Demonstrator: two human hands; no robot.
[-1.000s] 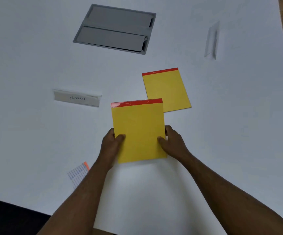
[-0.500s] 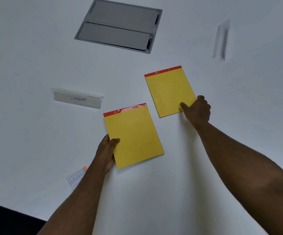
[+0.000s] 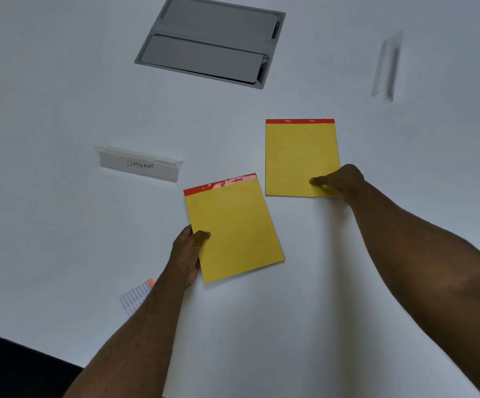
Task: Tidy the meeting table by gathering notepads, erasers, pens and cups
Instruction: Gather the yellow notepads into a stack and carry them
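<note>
Two yellow notepads with red top strips are over the white table (image 3: 60, 110). My left hand (image 3: 188, 254) grips the nearer notepad (image 3: 233, 228) by its lower left edge, thumb on top. The second notepad (image 3: 299, 156) is farther and to the right, its sides now square to me. My right hand (image 3: 339, 180) pinches its lower right corner, thumb on the yellow face. Whether either pad is lifted off the table I cannot tell.
A name plate reading ELEPHANT (image 3: 139, 165) stands left of the pads. A grey cable hatch (image 3: 210, 41) is set into the table at the far centre. A clear plate holder (image 3: 386, 67) stands far right. A small printed slip (image 3: 135, 295) lies beside my left forearm.
My right hand left the nearer notepad, reached to the second one and took its lower right corner, turning it straight. My left hand kept the nearer pad, tilted slightly.
</note>
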